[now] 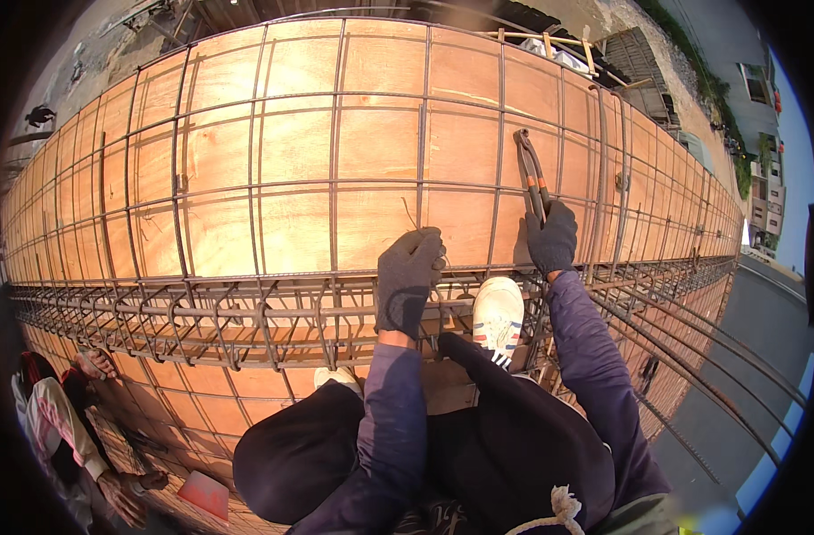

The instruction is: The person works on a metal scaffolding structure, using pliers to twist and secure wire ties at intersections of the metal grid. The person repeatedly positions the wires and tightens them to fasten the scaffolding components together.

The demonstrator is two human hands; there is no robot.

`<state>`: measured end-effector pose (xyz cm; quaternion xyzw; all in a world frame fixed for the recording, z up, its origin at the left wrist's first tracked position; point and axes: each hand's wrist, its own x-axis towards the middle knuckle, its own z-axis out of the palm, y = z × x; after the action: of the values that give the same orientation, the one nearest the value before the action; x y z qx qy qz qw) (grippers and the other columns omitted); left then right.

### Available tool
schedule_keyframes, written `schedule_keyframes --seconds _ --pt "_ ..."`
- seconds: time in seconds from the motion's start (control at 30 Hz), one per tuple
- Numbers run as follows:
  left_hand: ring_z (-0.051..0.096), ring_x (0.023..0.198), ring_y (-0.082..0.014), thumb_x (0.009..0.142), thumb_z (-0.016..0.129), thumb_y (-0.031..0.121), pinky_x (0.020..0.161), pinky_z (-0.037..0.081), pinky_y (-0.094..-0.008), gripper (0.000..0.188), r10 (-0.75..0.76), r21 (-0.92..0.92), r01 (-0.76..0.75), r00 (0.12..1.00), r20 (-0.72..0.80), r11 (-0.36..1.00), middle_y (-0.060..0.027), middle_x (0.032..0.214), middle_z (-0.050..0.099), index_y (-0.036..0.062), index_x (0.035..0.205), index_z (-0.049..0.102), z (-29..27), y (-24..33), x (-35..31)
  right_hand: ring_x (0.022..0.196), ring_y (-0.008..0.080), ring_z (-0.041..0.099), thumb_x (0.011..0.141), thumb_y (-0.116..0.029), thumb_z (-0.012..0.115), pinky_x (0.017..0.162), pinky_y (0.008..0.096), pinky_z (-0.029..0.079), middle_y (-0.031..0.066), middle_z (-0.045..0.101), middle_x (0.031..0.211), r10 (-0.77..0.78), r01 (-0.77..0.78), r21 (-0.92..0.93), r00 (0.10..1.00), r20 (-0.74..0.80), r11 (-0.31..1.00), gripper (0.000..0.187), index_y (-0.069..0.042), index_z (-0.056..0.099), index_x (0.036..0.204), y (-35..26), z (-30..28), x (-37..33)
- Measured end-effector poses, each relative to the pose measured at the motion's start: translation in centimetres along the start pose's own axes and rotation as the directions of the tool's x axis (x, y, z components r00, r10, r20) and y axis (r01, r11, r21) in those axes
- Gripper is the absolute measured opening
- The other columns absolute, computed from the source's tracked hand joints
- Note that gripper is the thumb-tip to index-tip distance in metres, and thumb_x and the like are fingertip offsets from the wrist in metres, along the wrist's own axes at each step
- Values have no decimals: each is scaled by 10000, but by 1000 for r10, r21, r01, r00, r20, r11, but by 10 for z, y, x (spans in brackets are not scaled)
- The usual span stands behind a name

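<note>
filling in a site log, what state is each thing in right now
pincers: held, head pointing away from the person
thin wire: bent, sticking out at the left hand
left hand: gloved, fingers curled
right hand: gloved, closed around the handles
rebar grid: assembled, uncovered
plywood: largely sunlit

Mid-frame, my left hand (410,275) hides one end of a thin wire (408,212), and my right hand (552,239) covers the lower handles of the pliers (531,166). The lower-left edge cuts off a co-worker (61,421); a lower-right yellow patch (690,521) is blurred.
</note>
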<state>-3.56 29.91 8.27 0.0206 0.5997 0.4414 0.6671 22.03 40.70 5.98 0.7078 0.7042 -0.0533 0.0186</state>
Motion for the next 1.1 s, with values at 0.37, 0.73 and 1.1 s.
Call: schedule_keyframes --seconds 0.37,0.73,1.1 --pt "682 863 -138 1017 677 239 748 543 -291 320 77 176 -35 968 -238 984 -59 992 759 -35 1158 762 36 12 8 872 342 685 983 -179 615 765 431 535 168 675 934 -591 -142 784 580 560 604 203 -12 674 1082 -77 -29 -15" --pt "668 1079 -283 962 735 156 1013 498 -417 442 717 994 -110 694 58 25 -147 1151 692 62 1378 622 14 61 -25 863 304 673 884 -102 658 736 411 551 96 653 987 -818 417 816 565 113 401 204 -48 676 1080 -55 -3 2" --pt "712 787 -310 1004 621 189 784 564 -412 209 146 967 -246 961 235 66 -106 930 749 55 1151 684 16 35 15 879 319 672 898 -93 641 735 427 553 112 635 992 -824 501 759 561 79 415 256 -55 644 1151 -37 4 -3"
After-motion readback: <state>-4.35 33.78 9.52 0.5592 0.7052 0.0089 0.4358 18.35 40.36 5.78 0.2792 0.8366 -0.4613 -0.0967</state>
